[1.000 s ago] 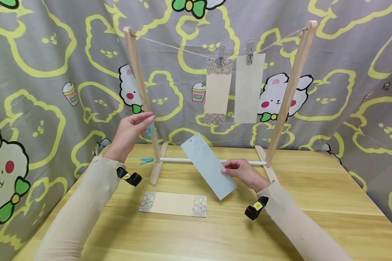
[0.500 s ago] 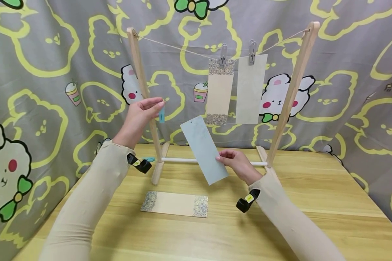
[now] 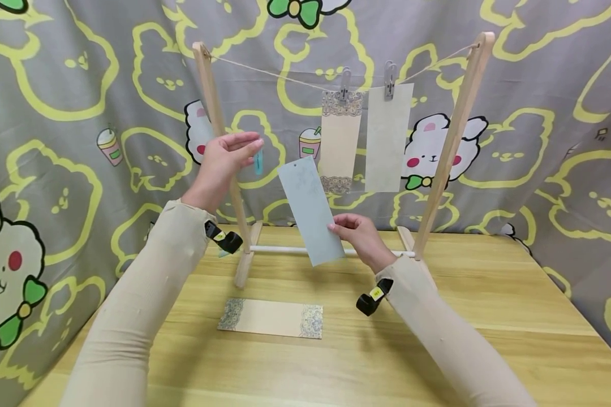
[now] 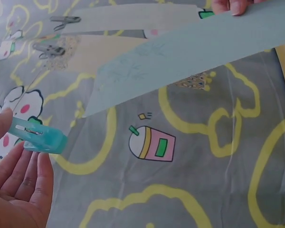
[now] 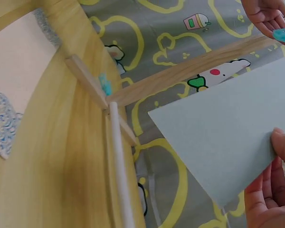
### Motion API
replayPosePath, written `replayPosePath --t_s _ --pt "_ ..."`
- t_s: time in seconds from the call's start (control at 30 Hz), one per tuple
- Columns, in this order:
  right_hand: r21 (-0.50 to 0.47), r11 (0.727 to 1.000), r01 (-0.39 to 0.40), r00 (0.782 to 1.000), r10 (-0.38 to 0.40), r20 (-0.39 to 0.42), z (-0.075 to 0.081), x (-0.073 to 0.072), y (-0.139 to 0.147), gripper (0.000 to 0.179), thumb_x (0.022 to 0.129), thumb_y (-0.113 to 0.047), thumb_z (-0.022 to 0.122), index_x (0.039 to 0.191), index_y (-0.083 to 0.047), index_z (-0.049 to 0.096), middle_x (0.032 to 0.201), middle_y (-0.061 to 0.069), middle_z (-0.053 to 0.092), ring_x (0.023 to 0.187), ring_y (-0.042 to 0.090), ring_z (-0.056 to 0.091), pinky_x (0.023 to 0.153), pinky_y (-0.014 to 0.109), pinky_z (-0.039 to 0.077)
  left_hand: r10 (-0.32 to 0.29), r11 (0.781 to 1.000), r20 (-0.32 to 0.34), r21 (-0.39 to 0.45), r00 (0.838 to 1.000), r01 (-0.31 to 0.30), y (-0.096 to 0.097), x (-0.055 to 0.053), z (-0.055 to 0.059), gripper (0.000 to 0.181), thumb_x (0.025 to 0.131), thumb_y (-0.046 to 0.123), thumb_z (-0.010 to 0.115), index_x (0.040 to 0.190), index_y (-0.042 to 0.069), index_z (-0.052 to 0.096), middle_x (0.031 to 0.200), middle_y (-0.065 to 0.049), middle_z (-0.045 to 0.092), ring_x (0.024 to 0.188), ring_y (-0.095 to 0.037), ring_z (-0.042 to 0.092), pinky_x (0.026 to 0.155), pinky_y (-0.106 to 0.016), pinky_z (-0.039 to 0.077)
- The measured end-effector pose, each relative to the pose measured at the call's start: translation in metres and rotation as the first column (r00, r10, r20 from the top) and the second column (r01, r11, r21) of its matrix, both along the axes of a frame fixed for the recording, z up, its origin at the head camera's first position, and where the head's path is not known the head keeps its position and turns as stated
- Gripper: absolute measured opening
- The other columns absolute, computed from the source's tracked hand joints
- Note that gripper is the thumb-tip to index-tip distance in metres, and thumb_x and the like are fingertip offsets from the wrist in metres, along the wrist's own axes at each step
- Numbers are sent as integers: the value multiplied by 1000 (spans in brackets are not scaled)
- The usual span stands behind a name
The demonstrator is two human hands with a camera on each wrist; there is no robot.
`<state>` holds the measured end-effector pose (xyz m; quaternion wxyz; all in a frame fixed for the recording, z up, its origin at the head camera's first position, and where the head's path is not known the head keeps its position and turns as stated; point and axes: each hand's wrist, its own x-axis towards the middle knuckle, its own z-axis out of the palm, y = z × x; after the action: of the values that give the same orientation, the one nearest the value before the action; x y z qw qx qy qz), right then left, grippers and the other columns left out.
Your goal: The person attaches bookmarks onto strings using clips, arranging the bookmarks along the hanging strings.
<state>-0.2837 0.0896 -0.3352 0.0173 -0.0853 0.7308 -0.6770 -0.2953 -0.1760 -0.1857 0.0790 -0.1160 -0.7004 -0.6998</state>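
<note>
My left hand point(image 3: 225, 164) pinches a turquoise clothespin point(image 4: 40, 137) between thumb and fingers, raised in front of the rack's left post. With thumb and fingers my right hand point(image 3: 358, 237) grips the long edge of a pale blue paper card point(image 3: 310, 209), held tilted in the air with its small punched hole at the top. Behind and above it runs a string point(image 3: 270, 72) tied across a wooden rack point(image 3: 458, 144). Two grey clothespins point(image 3: 344, 85) hold a lace-patterned cream card point(image 3: 340, 144) and a plain pale card point(image 3: 388, 141) on that string.
Another lace-patterned card point(image 3: 271, 318) lies flat on the wooden table point(image 3: 305, 373). A second turquoise clothespin point(image 5: 105, 84) is on the table by the rack's left foot, partly hidden in the head view. A white rod point(image 3: 280, 249) joins the rack's feet. A patterned curtain point(image 3: 555, 186) stands behind.
My left hand has risen and moved right with the clothespin. The right hand has lifted the pale blue card up and left, turning it more upright.
</note>
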Motion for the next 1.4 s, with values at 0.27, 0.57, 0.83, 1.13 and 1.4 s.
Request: replayPosePath --t_s 0.27,0.57,0.83,1.13,1.4 --pt "-40 999 14 1000 -14 -15 20 -3 -7 20 89 -11 66 103 3 62 86 1 59 82 13 54 75 26 50 3 1000 -48 -20 999 -4 12 -6 21 41 83 23 73 118 4 64 113 -6 66 104 -16 60 91 -29 48" --pt "-71 996 49 998 -51 -30 38 -10 -18 15 88 -10 67 99 -1 64 85 0 58 80 12 55 74 29 50 6 1000 -80 3 997 -6 25 -7 52 36 84 18 72 116 4 65 112 -7 66 101 -15 60 94 -30 47" --pt "-124 988 88 993 -97 -62 50 -13 -22 7 87 -8 68 92 -6 64 78 -5 57 69 9 49 63 21 44 40 999 -131 38 991 -35 40 -11 81 31 84 16 71 112 5 67 106 -5 68 91 -11 60 88 -27 49" --pt "-139 984 112 988 -126 -93 65 -19 -29 12 86 -11 69 95 -4 66 77 -4 58 67 9 49 63 21 45 67 998 -190 34 980 -61 51 -16 106 30 85 15 69 113 3 67 106 -7 67 93 -12 60 87 -22 49" --pt "-213 969 124 988 -139 -59 74 -22 -35 8 85 -12 70 91 -8 67 78 -3 58 67 10 49 64 21 44 98 994 -205 59 974 -88 60 -20 116 24 86 13 68 108 4 69 98 -4 67 84 -9 58 82 -21 48"
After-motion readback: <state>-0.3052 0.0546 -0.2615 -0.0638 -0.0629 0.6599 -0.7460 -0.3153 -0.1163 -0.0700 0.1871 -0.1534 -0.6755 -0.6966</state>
